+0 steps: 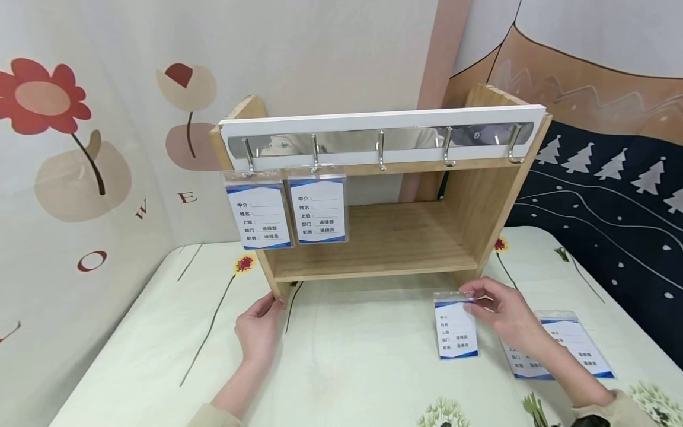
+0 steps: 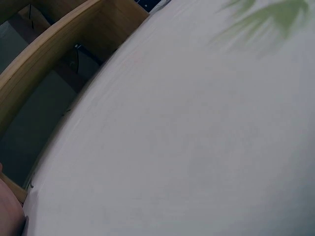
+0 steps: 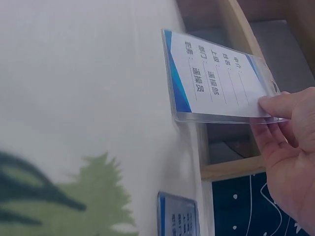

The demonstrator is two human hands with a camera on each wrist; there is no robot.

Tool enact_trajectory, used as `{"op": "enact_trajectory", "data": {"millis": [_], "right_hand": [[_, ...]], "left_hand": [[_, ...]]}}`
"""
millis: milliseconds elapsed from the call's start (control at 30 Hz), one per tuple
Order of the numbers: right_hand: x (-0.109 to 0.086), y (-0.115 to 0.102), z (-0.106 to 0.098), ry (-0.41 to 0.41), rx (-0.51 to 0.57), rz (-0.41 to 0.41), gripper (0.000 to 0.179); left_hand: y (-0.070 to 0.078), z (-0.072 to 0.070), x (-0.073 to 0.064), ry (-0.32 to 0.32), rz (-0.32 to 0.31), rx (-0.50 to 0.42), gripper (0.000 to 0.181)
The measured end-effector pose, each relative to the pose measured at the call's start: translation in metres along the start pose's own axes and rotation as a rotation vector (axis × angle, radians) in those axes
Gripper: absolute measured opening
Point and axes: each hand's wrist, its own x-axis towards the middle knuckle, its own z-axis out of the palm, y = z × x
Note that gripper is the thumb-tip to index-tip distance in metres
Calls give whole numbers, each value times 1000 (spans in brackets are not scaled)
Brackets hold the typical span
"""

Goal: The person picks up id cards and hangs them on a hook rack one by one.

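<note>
A wooden shelf [image 1: 411, 237] with a white hook rail [image 1: 384, 122] across its upper front stands on the table. Two badge holders, a left one [image 1: 259, 216] and one beside it [image 1: 318, 210], hang from the two leftmost hooks. My right hand [image 1: 504, 311] pinches a clear badge holder [image 1: 456, 329] by its upper right corner, thumb on the front, fingers behind. The right wrist view shows this badge holder [image 3: 211, 78] raised over the cloth. With thumb and fingers my left hand [image 1: 258, 332] grips the foot of the shelf's left side panel; only a bit of that hand [image 2: 10, 209] shows in the left wrist view.
More badge holders [image 1: 578, 344] lie overlapping on the tablecloth [image 1: 341, 367], partly behind my right forearm. Three other hooks, such as the middle one [image 1: 380, 151], carry nothing. A printed curtain [image 1: 341, 53] hangs behind the shelf, and a dark one with trees [image 1: 603, 196] at right.
</note>
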Motion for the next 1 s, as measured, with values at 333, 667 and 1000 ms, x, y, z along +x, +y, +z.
{"op": "enact_trajectory", "data": {"millis": [333, 667, 1000], "right_hand": [[2, -7, 1, 36, 61, -39, 34], [1, -18, 1, 37, 103, -97, 32], [11, -27, -1, 53, 95, -194, 34]], "left_hand": [[0, 0, -1, 3, 4, -2, 32], [-1, -1, -1, 1, 5, 17, 33], [-1, -1, -1, 4, 1, 14, 32]]}}
